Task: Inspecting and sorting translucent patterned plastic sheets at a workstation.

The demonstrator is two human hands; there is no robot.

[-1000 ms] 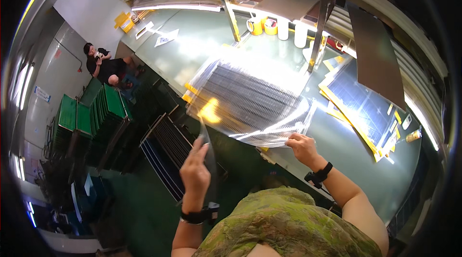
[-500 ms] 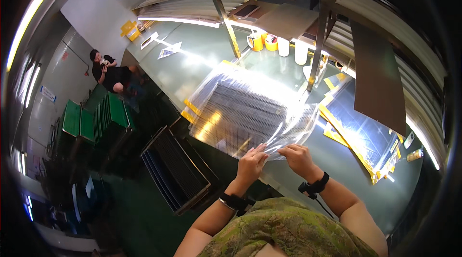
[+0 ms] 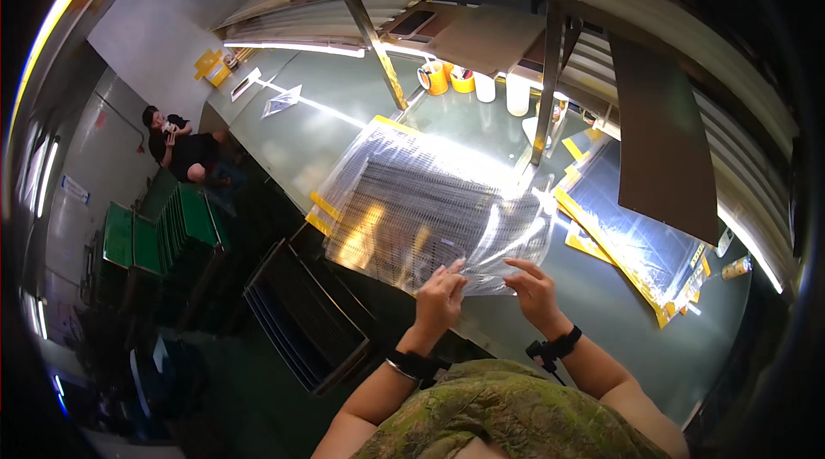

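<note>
The green table (image 3: 653, 330) fills most of my view, with a metal shelf frame (image 3: 550, 55) standing over its far side. On the table in front of me lies the big clear plastic bag (image 3: 430, 210) with a dark ribbed panel inside it, its near edge hanging toward me and its left corner showing yellow strips. My left hand (image 3: 440, 297) and right hand (image 3: 534, 291) sit close together at that near edge, fingers bent and pinched on the film, each thumb against its fingers with plastic between them.

To the right, a second flat panel (image 3: 636, 244) lies in shiny film, edged with yellow strips. Below the table on my left, a dark tray (image 3: 305, 321) leans by the table, and further left stands a stack of green crates (image 3: 163, 227).

At the back, near the frame's post, sit two yellow tape rolls (image 3: 447, 78) and white cups (image 3: 503, 91). On the far left end of the table lie a white triangular label (image 3: 282, 100) and a yellow box (image 3: 213, 68). A blue rectangular sign (image 3: 75, 190) hangs on the left wall. Another person (image 3: 176, 145) in black sits past the table's end.
</note>
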